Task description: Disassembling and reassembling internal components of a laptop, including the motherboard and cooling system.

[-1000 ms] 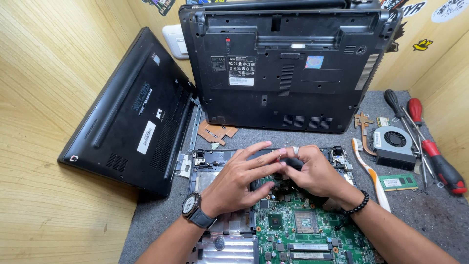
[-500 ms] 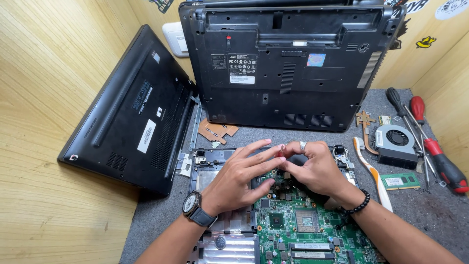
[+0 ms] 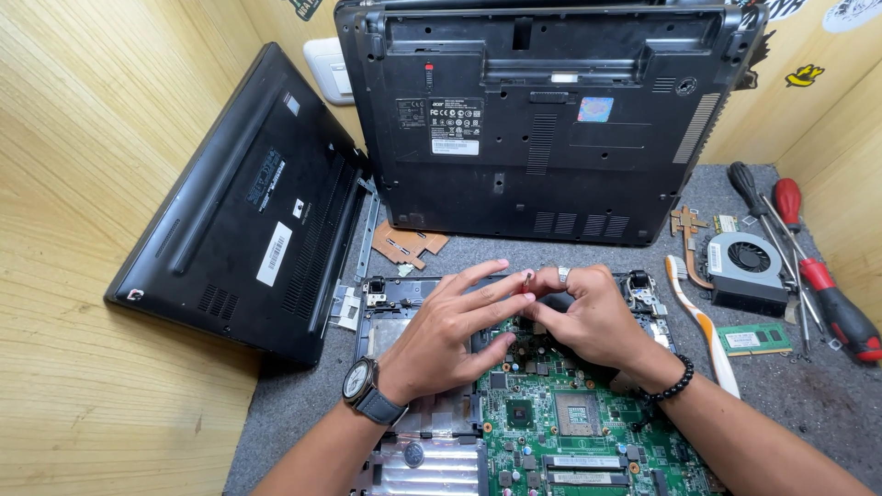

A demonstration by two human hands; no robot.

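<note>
Your left hand [image 3: 450, 331] lies flat, fingers spread and open, pressing on the upper edge of the green motherboard [image 3: 570, 432], which sits in the opened laptop chassis [image 3: 386, 312] on the grey mat. Your right hand [image 3: 593, 317] is curled just beside it, fingertips pinched near the left fingertips over the board's top edge; something small may be nipped there, but I can't tell what, it's hidden by the knuckles. Both hands touch at the fingertips.

Behind, 2 black laptop bases: one [image 3: 542, 119] propped upright vs. the back wall, one [image 3: 248, 202] leaning on the left wall. To the right: a toothbrush [image 3: 703, 326], a cooling fan [image 3: 746, 266], a RAM stick [image 3: 753, 338], and red-handled screwdrivers [image 3: 831, 294].
</note>
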